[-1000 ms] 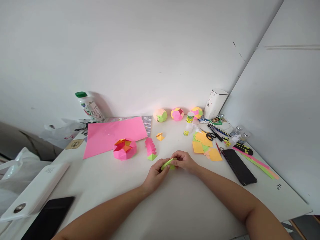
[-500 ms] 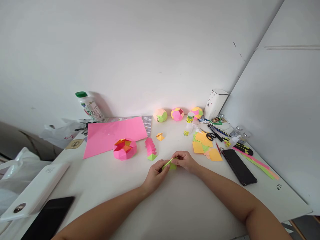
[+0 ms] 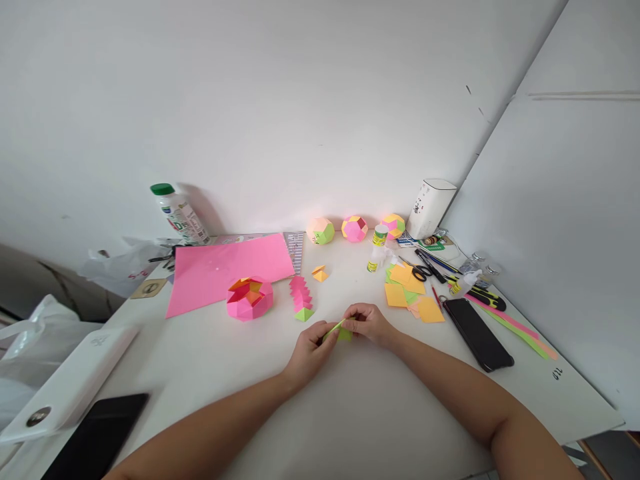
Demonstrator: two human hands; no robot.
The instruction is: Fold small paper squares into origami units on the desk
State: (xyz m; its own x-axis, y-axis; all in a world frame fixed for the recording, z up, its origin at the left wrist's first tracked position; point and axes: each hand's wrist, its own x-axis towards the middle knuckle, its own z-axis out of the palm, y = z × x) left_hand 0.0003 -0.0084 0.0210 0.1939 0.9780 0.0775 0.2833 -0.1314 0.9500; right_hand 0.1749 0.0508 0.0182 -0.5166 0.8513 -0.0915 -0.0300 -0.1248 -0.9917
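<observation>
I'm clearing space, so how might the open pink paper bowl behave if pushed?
The pink paper bowl appears built from folded paper, so it's probably light. Its top gapes open, so the walls could dent. Low and wide, it seems unlikely to tip.

Paper piece [image 3: 344, 335] sits btwn your L hand [image 3: 311, 348] & R hand [image 3: 367, 324], over the table [image 3: 350, 420]; beyond your L hand, approx. straight ahead, the pleated strip [image 3: 301, 295]; L of it, the open paper ball [image 3: 250, 309] at the front edge of the sheet [image 3: 227, 267]; bottle [image 3: 184, 219] behind that, by the back wall [image 3: 300, 113]; 3 paper balls [image 3: 355, 230] in a row along the wall, ahead of you; notes [image 3: 431, 309] to your R, scissors [image 3: 421, 273] at their back R; phone [image 3: 479, 335] farther R; power bank [image 3: 75, 383] at your far L.
</observation>
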